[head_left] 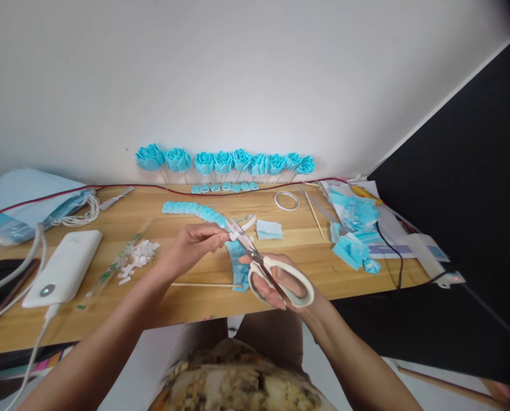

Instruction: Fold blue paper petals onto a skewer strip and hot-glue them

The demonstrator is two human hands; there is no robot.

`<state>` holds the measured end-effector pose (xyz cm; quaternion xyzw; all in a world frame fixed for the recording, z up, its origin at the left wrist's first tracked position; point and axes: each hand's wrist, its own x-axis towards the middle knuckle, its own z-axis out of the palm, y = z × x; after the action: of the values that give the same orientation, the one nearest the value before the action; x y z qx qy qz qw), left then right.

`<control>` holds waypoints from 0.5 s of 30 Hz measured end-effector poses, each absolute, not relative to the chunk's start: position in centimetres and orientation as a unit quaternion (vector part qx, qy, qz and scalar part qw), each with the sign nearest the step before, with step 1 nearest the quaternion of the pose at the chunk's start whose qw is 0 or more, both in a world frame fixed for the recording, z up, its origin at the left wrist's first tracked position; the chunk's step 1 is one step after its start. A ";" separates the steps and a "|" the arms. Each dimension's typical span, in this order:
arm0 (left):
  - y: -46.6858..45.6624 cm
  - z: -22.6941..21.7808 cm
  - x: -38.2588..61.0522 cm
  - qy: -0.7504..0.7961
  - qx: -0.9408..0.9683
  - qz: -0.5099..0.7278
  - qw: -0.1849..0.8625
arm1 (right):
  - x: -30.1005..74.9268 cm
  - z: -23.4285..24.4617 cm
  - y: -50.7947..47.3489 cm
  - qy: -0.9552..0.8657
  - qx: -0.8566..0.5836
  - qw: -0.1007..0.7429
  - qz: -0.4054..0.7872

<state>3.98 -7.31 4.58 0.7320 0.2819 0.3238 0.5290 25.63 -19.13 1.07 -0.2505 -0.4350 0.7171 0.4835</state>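
Note:
My right hand (276,285) grips white-handled scissors (266,265), blades pointing up and left, slightly apart. My left hand (195,242) pinches a small white strip of tape (233,235) right at the blade tips. Under the scissors lies a chain of folded blue paper pieces (239,262) on the wooden desk (186,308). A thin wooden stick (199,284) lies just below my left wrist. A row of blue paper roses (225,161) leans against the wall at the back.
A white power bank (64,265) with cable sits at left, near a dark phone (0,285). White paper scraps (137,257), a tape roll (286,200), folded blue squares (268,229) and a blue paper pile (351,228) surround the hands.

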 end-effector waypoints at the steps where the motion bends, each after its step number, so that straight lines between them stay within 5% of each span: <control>1: -7.3 4.6 4.1 0.288 0.732 0.324 0.526 | 25.6 1.1 -19.1 -0.432 -0.256 0.484 0.716; 11: -4.9 4.8 6.7 0.357 0.785 0.333 0.381 | 24.2 2.4 -18.9 -0.463 -0.363 0.417 0.693; 15: -1.7 4.9 12.0 0.330 0.863 0.286 0.254 | 25.3 2.8 -20.2 -0.520 -0.369 0.478 0.604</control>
<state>12.05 -1.69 4.88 0.8631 0.3297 0.2864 0.2537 25.29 -20.24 2.77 -0.3693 -0.5197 0.6045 0.4777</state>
